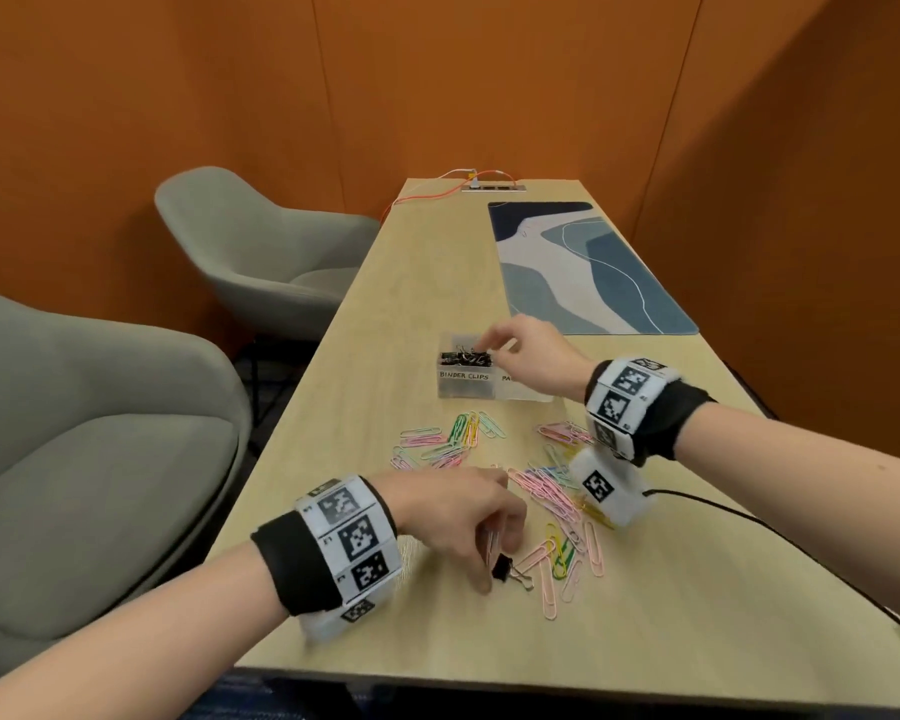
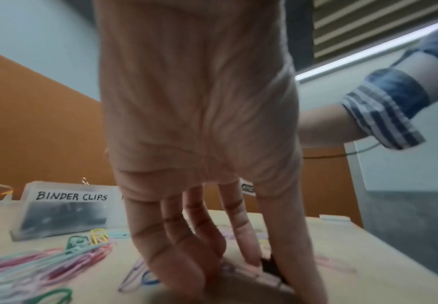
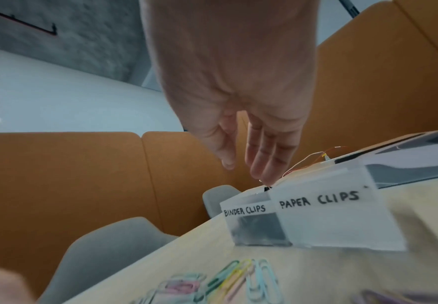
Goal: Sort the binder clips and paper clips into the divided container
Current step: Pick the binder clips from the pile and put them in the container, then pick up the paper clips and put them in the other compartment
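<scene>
A clear divided container (image 1: 463,389) stands mid-table, labelled BINDER CLIPS on its left half (image 3: 246,209) and PAPER CLIPS on its right half (image 3: 329,222). Black binder clips (image 1: 466,358) fill the left compartment. My right hand (image 1: 489,341) hovers over that compartment, its fingers (image 3: 264,164) straight and the thumb apart, holding nothing. Nearer to me, my left hand (image 1: 492,574) pinches a black binder clip (image 1: 502,569) that lies on the table; the clip (image 2: 269,267) shows between thumb and fingers. Coloured paper clips (image 1: 546,491) lie scattered between the hands.
A blue patterned mat (image 1: 588,267) lies at the back right. A socket strip with an orange cable (image 1: 494,188) sits at the far end. Two grey chairs (image 1: 261,246) stand left of the table. A black cable (image 1: 749,527) runs off my right wrist.
</scene>
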A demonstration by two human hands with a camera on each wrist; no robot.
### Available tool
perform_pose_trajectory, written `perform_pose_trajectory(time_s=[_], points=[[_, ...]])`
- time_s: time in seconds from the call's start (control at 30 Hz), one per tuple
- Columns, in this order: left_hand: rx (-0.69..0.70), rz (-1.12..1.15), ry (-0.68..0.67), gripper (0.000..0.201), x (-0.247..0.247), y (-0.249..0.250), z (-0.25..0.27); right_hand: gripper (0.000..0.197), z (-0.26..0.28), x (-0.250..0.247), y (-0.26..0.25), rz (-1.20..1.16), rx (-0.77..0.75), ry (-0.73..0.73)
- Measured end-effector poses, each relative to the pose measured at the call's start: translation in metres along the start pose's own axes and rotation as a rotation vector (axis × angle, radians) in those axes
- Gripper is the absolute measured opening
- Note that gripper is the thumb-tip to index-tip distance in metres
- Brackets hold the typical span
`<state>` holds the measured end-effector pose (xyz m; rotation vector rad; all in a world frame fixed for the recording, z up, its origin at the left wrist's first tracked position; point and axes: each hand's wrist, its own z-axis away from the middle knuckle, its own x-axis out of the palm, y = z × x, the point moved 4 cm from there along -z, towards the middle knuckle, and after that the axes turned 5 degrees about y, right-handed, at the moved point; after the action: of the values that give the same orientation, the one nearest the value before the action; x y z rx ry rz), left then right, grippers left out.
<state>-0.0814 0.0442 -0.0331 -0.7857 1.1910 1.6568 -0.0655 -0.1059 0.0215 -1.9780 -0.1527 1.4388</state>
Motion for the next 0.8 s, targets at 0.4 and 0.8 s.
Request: perform_pose_trajectory(time_s=[0.4, 0.8], points=[[0.081, -0.009, 0.095, 0.04, -0.001, 0.013, -0.002, 0.038, 0.065, -0.02, 0.057, 0.27, 0.049, -0.142], [0.064, 0.103, 0.102, 0.021, -0.014, 0.01, -0.015, 0.025, 0.059, 0.017, 0.066, 0.524, 0.057, -0.261]])
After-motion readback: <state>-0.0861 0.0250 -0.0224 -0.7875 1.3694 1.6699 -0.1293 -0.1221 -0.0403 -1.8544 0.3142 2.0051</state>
